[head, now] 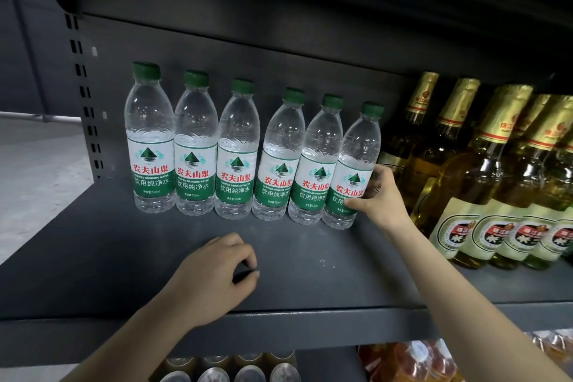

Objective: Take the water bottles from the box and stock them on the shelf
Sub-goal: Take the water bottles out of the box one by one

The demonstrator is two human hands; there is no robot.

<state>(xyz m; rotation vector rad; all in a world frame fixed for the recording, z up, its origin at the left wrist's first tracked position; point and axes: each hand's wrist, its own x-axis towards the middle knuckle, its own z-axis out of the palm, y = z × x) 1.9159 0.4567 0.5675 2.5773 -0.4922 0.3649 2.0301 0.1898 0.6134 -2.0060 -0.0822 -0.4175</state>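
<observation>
My right hand (379, 195) wraps its fingers (352, 202) round the label of the rightmost water bottle (350, 170), last of six clear ribbed plastic water bottles (238, 152) standing upright in a row on the matte grey metal shelf (93, 257). My left hand (217, 270) rests on the shelf, fingers loosely curled, gripping nothing. Glass beer bottles (483, 170) with gold foil necks stand just beside.

Two bare forearms reach forward and up. The left hand (217, 270) hovers palm down, fingers loosely curled, holding nothing. The right hand (379, 198) extends farther, its thumb and fingers wrapped around a bottle's side.
</observation>
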